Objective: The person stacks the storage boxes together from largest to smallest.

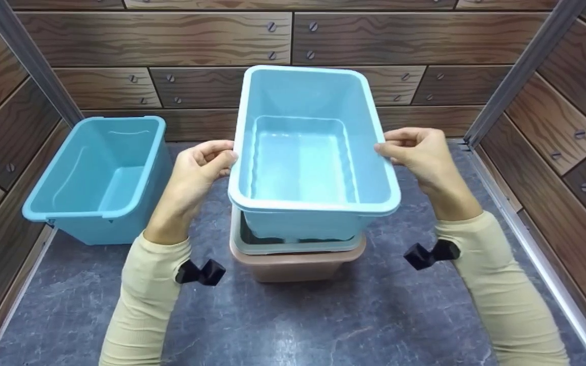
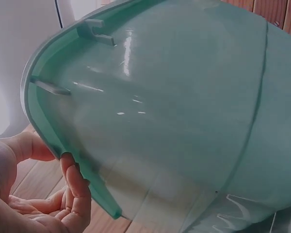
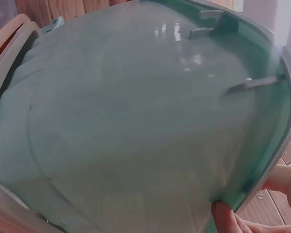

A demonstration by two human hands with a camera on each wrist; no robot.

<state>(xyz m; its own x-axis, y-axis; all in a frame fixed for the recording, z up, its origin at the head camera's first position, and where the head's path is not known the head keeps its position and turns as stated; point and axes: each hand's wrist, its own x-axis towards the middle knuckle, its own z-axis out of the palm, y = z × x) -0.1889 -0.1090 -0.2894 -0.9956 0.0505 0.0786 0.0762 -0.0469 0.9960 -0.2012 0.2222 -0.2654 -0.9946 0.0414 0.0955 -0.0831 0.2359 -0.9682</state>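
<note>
Both hands hold up a light blue plastic bin, its inside tilted toward the head camera. The left hand pinches the left rim between thumb and fingers; the right hand pinches the right rim. Beneath it stands a grey-green bin nested in a pinkish-brown bin. The lower part of the light blue bin hides most of that stack's opening. In the left wrist view, the left hand grips under the lip of the bin. Fingers of the right hand curl on the rim in the right wrist view.
A second blue bin stands upright on the dark marbled floor at the left. Wood-patterned walls enclose the back and both sides, with metal posts at the corners. A metal strip runs along the right floor edge.
</note>
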